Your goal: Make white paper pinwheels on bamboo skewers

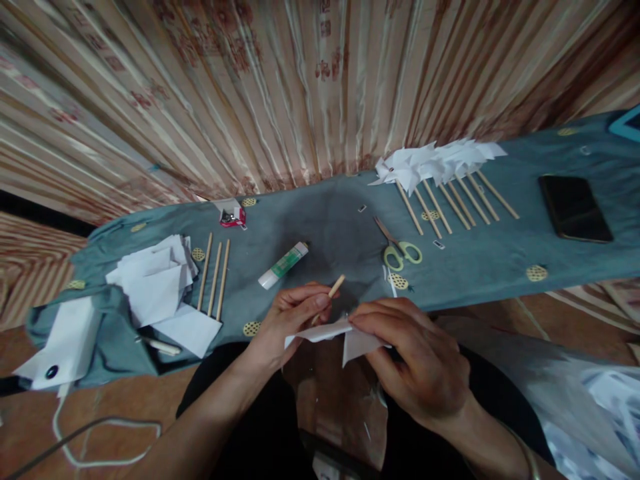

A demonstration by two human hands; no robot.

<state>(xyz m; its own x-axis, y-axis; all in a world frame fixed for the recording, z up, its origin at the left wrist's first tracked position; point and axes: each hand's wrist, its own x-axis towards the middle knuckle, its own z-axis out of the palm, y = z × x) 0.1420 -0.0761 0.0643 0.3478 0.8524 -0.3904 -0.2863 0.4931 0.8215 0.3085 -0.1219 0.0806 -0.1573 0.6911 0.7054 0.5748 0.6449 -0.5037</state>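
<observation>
Over the near edge of the grey-green cloth-covered table (327, 230), the left hand (297, 313) pinched a slim round wooden stick (337, 286), seemingly light and stiff; the right hand (420, 357) gripped a folded white paper piece (359, 343), likely flimsy, easily creased, best held near its middle.

White paper (361, 343), tan stick (337, 285), teal cloth (330, 230) with yellow pineapples (537, 273), pale-green-handled scissors (397, 245), red-patterned beige curtain (295, 100)

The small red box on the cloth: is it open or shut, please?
Open: small metallic pieces inside the red box are visible from above.
</observation>
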